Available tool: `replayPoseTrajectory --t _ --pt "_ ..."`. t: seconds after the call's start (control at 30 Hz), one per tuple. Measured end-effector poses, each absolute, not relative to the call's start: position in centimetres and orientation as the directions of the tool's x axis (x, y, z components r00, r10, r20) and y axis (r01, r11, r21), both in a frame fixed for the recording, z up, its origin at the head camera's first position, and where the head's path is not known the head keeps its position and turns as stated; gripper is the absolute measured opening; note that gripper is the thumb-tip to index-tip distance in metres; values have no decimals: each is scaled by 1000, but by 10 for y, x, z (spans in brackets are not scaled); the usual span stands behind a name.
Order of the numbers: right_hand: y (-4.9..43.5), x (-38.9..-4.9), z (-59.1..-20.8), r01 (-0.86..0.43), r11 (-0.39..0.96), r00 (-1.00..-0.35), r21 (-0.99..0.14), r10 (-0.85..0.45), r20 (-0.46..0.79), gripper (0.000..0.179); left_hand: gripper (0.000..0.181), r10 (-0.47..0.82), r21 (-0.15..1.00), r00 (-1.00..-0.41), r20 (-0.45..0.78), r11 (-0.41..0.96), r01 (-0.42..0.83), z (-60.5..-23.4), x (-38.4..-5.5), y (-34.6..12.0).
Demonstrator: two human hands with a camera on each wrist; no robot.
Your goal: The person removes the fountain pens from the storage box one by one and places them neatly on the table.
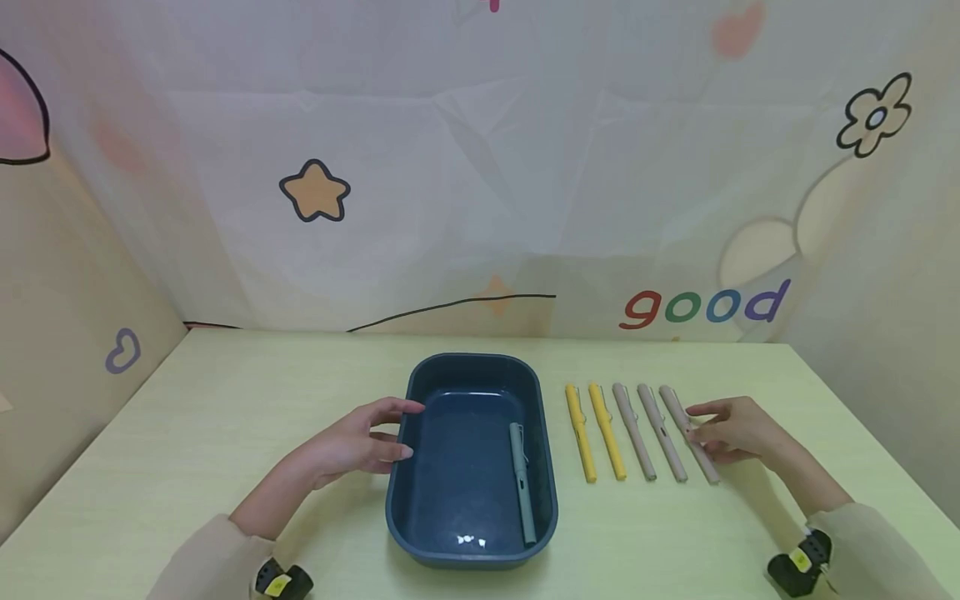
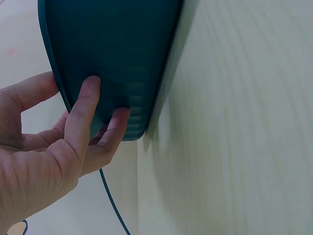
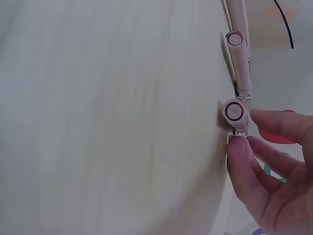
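Observation:
My left hand [image 1: 363, 437] grips the left rim of a dark blue rectangular basin [image 1: 399, 492]; in the left wrist view, fingers [image 2: 89, 95] press against its outer wall. Inside the basin, along its right side, lies a grey-green pen [image 1: 522, 483]. At the right, my right hand [image 1: 738, 429] pinches the rightmost pinkish-grey pen [image 1: 676, 408] in a row on the table. In the right wrist view, the fingertips [image 3: 238, 147] sit right at that pen, whose round end faces the camera.
Left of the pinched pen lie two more pinkish-grey pens [image 1: 662, 432] and two yellow pens [image 1: 580, 433], roughly parallel. The pale wood-grain table [image 1: 247, 400] meets a printed cloth backdrop [image 1: 480, 192] at the back.

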State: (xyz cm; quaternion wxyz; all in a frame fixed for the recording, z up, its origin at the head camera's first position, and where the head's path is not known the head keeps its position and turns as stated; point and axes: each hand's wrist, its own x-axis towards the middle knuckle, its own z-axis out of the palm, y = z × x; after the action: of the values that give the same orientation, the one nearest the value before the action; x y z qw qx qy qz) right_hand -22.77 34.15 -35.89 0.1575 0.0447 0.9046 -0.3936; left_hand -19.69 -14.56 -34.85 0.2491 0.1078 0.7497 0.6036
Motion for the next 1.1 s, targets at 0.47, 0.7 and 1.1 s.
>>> replayPoseTrajectory --t 0.47,0.7,1.1 --pt "333 -226 -323 41 712 -970 -701 -139 -199 57 57 444 956 -859 -255 251 -154 -347 -196 -144" --pt "308 -216 -305 -75 707 -965 -703 -229 -127 51 58 445 955 -858 -258 254 -156 -348 -197 -145" --pt "262 -202 -286 -163 624 -941 -764 -331 -69 48 58 444 953 -857 -261 258 -156 -350 -198 -145"
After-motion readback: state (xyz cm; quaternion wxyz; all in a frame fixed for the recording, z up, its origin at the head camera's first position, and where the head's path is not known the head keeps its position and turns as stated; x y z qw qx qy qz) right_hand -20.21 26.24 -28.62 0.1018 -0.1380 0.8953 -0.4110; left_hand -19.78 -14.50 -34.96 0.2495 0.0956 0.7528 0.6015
